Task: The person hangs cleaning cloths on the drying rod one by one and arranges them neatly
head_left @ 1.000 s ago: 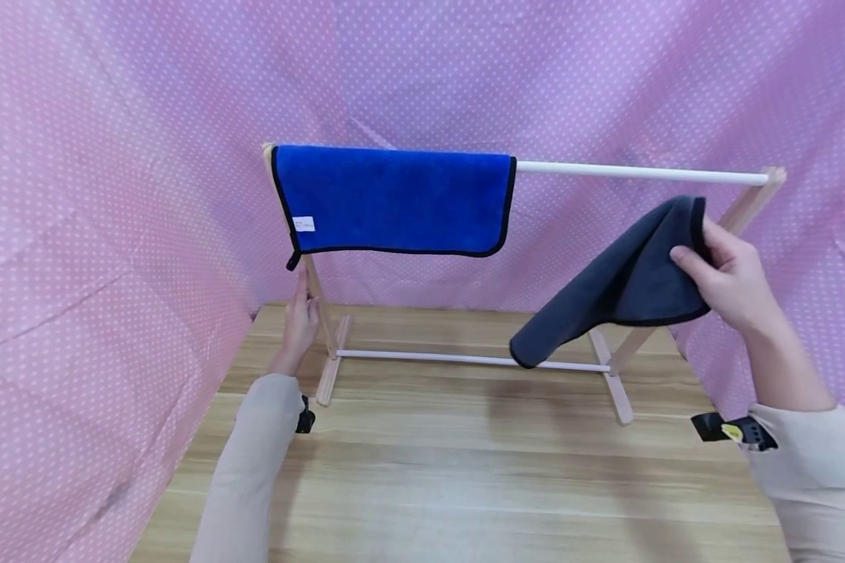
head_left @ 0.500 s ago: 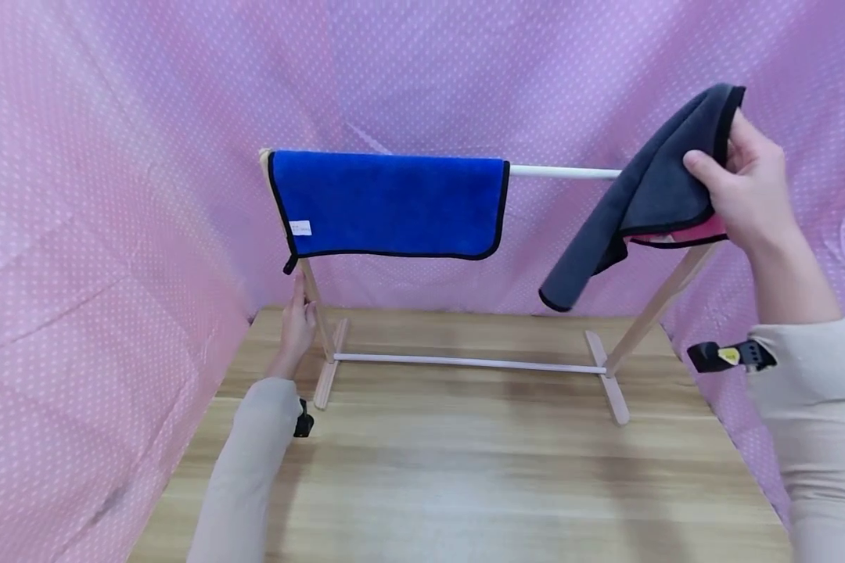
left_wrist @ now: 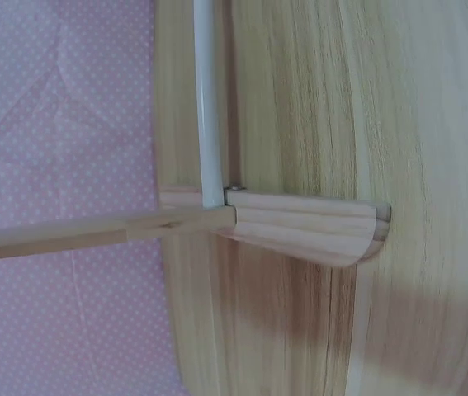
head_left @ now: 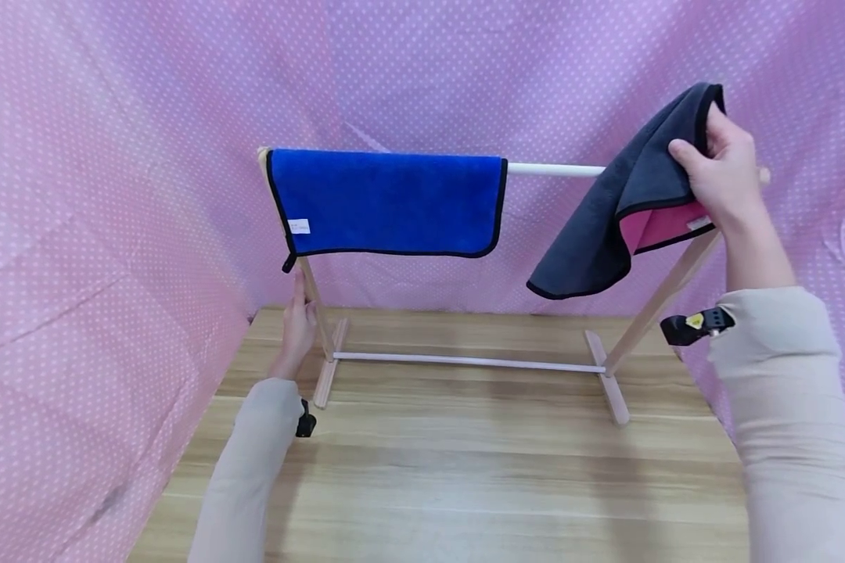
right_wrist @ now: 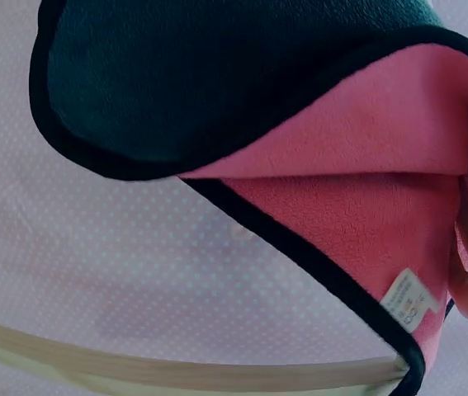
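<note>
A blue towel (head_left: pixel 387 203) with black edging hangs over the left part of the white top bar of a wooden towel rack (head_left: pixel 658 301). My right hand (head_left: pixel 728 168) pinches a grey towel (head_left: pixel 648 152) by its upper right edge, thumb in front. That towel is in front of the bar's right end, its lower left corner dangling; its pink underside (right_wrist: pixel 366 223) and a white label show in the right wrist view. My left hand (head_left: pixel 299 324) holds the rack's left post (left_wrist: pixel 93 235) below the blue towel; only a sliver of finger shows in the left wrist view.
The rack's feet (head_left: pixel 613 395) stand on a wood-grain table (head_left: pixel 451 485), joined by a white lower bar (head_left: pixel 465 360). Pink dotted fabric (head_left: pixel 422 70) hangs behind and at both sides.
My right hand has lifted the grey towel from below the top bar to its height, then shifted slightly left. More of the pink side shows now. The left hand stays at the post.
</note>
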`<state>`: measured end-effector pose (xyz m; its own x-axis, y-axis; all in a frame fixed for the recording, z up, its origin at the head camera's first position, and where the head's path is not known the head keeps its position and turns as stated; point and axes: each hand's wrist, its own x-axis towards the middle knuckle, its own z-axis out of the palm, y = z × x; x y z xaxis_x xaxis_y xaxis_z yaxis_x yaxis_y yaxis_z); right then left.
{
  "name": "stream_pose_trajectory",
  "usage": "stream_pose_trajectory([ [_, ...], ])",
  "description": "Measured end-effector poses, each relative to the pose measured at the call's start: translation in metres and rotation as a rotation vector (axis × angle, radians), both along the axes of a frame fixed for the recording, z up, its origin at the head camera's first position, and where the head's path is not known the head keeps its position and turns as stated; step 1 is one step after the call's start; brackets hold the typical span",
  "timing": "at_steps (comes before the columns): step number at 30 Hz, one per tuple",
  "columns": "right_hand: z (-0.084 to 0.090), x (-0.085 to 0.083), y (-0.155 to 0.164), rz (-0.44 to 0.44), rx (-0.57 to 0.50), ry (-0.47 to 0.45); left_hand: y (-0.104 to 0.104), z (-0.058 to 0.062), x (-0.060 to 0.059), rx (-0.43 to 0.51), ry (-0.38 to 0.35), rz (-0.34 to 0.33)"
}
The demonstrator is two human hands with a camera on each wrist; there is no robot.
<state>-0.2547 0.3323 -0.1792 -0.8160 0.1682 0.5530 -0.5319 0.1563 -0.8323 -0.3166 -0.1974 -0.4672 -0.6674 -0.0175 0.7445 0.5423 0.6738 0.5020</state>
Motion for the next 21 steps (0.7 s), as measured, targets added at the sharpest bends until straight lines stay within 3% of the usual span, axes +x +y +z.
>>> stream_pose_trajectory([
  [7,-0.002,-0.007,0.002,-0.169,0.251,-0.045,0.008,0.005,0.004,0.080,-0.033,0.019],
  [11,-0.005,-0.006,0.003,-0.200,0.279,-0.059,0.017,0.007,0.015,0.173,-0.147,-0.036],
  [15,-0.007,-0.006,0.003,-0.208,0.287,-0.057,0.030,0.008,0.031,0.274,-0.253,-0.049],
  [18,-0.009,-0.007,0.002,-0.195,0.280,-0.051,0.044,0.010,0.042,0.349,-0.296,-0.028],
  [21,-0.009,-0.006,0.001,-0.179,0.267,-0.050,0.062,0.014,0.052,0.397,-0.336,-0.050],
])
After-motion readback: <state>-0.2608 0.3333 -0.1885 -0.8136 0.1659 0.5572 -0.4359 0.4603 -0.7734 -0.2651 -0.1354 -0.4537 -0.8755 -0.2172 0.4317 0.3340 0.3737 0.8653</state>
